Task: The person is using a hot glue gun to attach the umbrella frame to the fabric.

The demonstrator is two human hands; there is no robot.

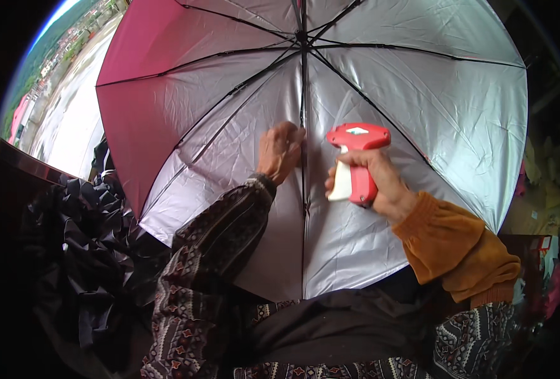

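Observation:
An open umbrella (381, 82), silver inside with a pinkish-red cast at its left, spreads before me with its black ribs meeting at a hub (302, 38). My left hand (280, 151) is closed at the middle rib (304, 240), its fingertips pinching there; the exact grip is partly hidden. To the right of that rib, my right hand (384, 180) is wrapped round the handle of a red and white tagging gun (359, 136). A clear strip of fasteners (342, 108) rises from the gun's top, which is tilted slightly left over the silver cloth.
Crumpled black fabric (90, 252) is heaped at the left. Behind it, a window (71, 95) shows a pale surface, buildings and green hills. Dark cloth (343, 331) covers my lap under the umbrella's near edge. A red box-like object (533, 249) and assorted items stand at the right.

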